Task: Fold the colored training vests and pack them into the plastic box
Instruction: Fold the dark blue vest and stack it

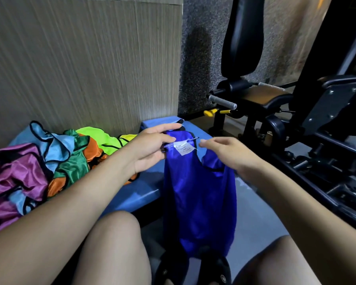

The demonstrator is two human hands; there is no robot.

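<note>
While the blue vest (199, 194) hangs from its top edge over the floor, well short of any fold, the likeliest slip is the slick cloth sliding out of the single grip that seems to carry it. Its hem dangles near the person's shoes at six o'clock, so a drop would leave it on the floor. A fold begun from an uneven hold would probably come out crooked. No plastic box shows in this view, so where the vest must go cannot be told.

The left hand (152, 147), at about eleven o'clock from the vest's middle, pinches the stitched top edge beside the white label (183, 148), fingers curled over the cloth. The right hand (228, 151), at about one o'clock, hovers just beside the other end of that edge with fingers loosely bent. Whether it touches the fabric cannot be told; it appears to hold nothing.

At nine o'clock the unfolded vests (49, 159) lie heaped on the blue table (144, 188).
</note>
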